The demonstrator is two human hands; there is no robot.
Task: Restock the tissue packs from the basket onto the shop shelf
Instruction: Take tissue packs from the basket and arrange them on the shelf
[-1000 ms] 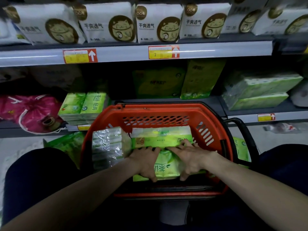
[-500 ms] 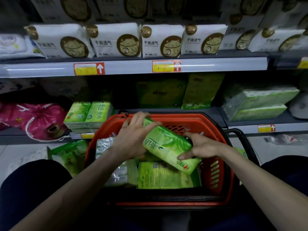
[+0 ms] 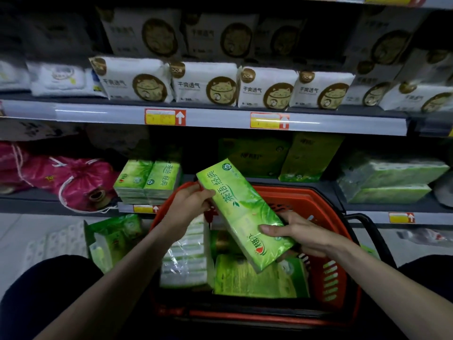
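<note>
Above the red basket (image 3: 326,204), in the head view, two hands hold one long green tissue pack (image 3: 242,214) up in the air, tilted, w/ its far end pointing at the shelf. The left hand (image 3: 188,204) is wrapped on the pack's top left edge, fingers curled round it. The right hand (image 3: 297,231) is under the low end, thumb pressed on the front, so the pack is pinched from both ends & won't slip. I think two hands are used bc the pack is long and soft. Down in the basket lie more packs: a clear-wrapped white stack (image 3: 183,261) on the left and a flat green pack (image 3: 255,278) beside it, so lots is left to do. On the low shelf (image 3: 269,179), just left of the basket, two matching green packs (image 3: 148,180) stand side by side on more of the same. The dark gap right next to them is prob. where this one goes. The upper shelf (image 3: 220,119) has white cat packs (image 3: 203,83), a diff. kind, so not there.
</note>
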